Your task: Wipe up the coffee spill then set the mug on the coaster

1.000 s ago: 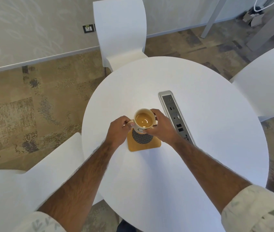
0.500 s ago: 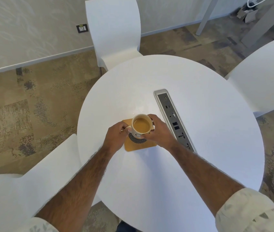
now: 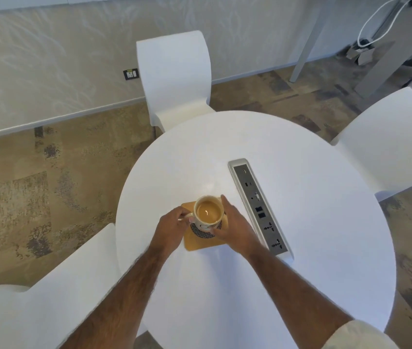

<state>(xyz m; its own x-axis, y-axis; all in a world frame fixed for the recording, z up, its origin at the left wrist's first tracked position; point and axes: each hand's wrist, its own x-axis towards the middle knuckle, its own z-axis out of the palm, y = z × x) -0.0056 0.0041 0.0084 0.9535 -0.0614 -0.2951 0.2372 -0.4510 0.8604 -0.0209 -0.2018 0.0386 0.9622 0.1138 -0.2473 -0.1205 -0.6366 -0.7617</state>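
Note:
A cream mug [image 3: 208, 212] full of light-brown coffee sits over the square tan coaster [image 3: 201, 244], which has a dark patterned round centre [image 3: 201, 232]. Whether the mug's base touches the coaster I cannot tell. My left hand [image 3: 171, 229] pinches the mug's handle on its left side. My right hand [image 3: 234, 229] cups the mug's right wall and front. Both lie on the round white table [image 3: 300, 248]. No spill or cloth shows on the tabletop.
A grey power and data socket strip [image 3: 259, 206] is set into the table just right of my right hand. White chairs stand at the far side [image 3: 174, 76], the right [image 3: 391, 142] and the near left [image 3: 36, 298]. Patterned carpet surrounds the table.
The mug has come back and down over the coaster's centre, both hands moving with it. My head view has shifted, so the table sits lower in frame.

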